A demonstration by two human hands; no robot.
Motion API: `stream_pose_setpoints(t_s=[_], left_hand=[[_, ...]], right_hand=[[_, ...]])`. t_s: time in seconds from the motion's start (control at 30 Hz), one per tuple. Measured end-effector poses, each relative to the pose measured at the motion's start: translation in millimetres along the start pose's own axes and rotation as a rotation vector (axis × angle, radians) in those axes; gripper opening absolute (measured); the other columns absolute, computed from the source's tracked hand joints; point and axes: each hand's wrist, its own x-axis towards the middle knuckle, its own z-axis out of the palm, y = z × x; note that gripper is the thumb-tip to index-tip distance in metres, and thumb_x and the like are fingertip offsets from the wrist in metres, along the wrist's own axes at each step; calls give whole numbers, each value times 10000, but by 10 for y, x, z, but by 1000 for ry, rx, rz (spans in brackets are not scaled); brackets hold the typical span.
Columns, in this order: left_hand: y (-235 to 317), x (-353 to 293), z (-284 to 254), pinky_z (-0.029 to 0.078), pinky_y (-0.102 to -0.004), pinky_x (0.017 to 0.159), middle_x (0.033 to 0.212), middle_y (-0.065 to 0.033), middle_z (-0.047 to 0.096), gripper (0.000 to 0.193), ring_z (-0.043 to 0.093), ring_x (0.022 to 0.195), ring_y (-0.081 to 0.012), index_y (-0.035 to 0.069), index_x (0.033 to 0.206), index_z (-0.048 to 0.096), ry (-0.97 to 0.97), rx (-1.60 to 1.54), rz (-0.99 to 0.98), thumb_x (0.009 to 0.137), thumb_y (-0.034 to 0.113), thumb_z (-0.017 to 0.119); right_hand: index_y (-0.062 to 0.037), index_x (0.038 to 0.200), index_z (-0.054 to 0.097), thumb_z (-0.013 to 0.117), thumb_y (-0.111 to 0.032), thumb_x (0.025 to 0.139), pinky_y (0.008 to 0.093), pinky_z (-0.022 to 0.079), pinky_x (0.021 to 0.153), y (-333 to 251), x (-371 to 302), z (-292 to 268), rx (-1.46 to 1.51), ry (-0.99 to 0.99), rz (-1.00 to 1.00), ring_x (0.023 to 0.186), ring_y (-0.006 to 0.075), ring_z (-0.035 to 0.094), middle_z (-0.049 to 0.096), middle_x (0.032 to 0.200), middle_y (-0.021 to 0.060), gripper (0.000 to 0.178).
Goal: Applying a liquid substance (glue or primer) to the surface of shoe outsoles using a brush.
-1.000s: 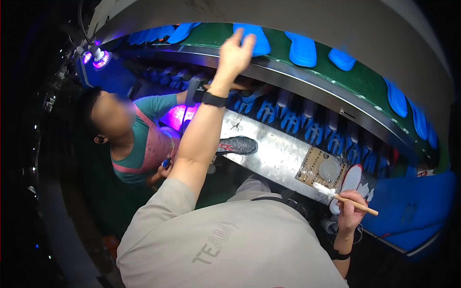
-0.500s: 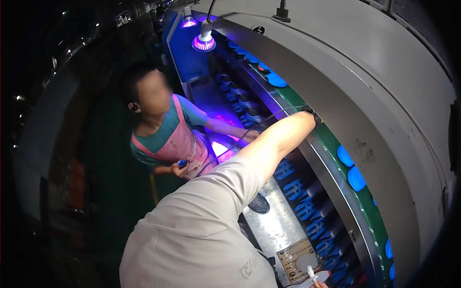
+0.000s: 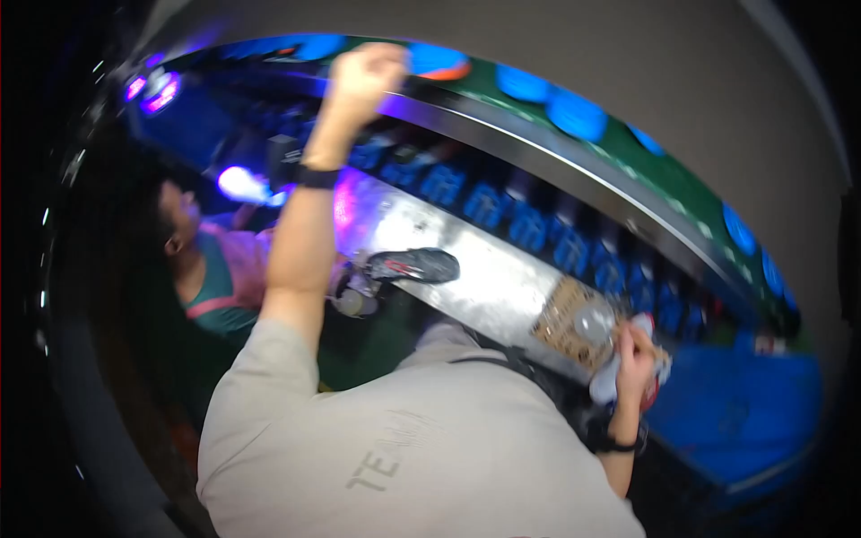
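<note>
My left hand (image 3: pixel 369 67) reaches up to the green belt at the top, beside a blue insole-shaped piece (image 3: pixel 437 59) with an orange end. Motion smears its fingers, so I cannot make out whether it grips that piece. At the right, my right hand (image 3: pixel 635 357) is closed around a thin wooden-handled brush (image 3: pixel 662 348), blurred here. Close by that hand lies a white and red shoe-like piece (image 3: pixel 606 380), partly covered. Beside it a round pale dish (image 3: pixel 594 323) sits on a brown printed cardboard piece (image 3: pixel 560 321).
Several blue pieces ride on the green belt (image 3: pixel 628 170). Below it hang rows of blue shoe-shaped items (image 3: pixel 484 206). A dark shoe (image 3: pixel 413 265) is on the metal bench (image 3: pixel 502 291). A co-worker (image 3: pixel 220 269) is at the left near purple lamps (image 3: pixel 161 91). A blue panel (image 3: pixel 735 403) stands right.
The view has turned and shifted. My left hand, hidden at the belt's edge before, now shows by a blue piece. My right hand and forearm have come further into view.
</note>
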Motion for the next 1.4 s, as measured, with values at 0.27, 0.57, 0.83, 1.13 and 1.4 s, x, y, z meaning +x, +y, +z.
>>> stream_pose_setpoints(t_s=[0.27,0.57,0.83,1.13,1.4], left_hand=[[220,-88,263,534,-219,562,912,-76,676,425,656,645,-114,-34,1218,593,-515,-477,-1096,939,278,674],[801,-780,-67,556,-474,869,1282,-293,519,630,561,1152,-432,-101,1349,427,-169,-1763,-1182,954,380,525],[1364,-937,135,438,-504,993,1515,-419,197,861,370,1341,-540,-115,1516,122,-141,-2378,-1134,937,406,491],[2609,-1342,-116,496,-489,1019,1435,-193,454,1179,574,1226,-387,73,1579,104,-427,-1705,-1002,687,339,827],[2989,-1574,-229,437,-469,1076,1443,-184,455,1238,535,1281,-331,95,1595,29,-558,-1687,-1153,674,250,842]], right_hand=[[-9,937,707,654,-194,900,313,501,638,608,120,-122,-398,137,38,684,191,675,702,742,117,196],[-25,932,721,653,-216,899,348,512,650,794,93,-144,-377,172,60,702,238,697,708,750,126,205],[-33,995,719,651,-269,922,309,491,696,1138,15,-211,-287,176,-20,725,147,634,689,776,94,256],[20,1103,668,604,-96,960,212,464,746,-586,-200,113,255,-99,-151,836,79,598,683,940,53,195],[24,1074,696,621,-45,909,243,487,759,-1259,-193,330,194,-182,-422,839,136,651,691,971,110,195]])
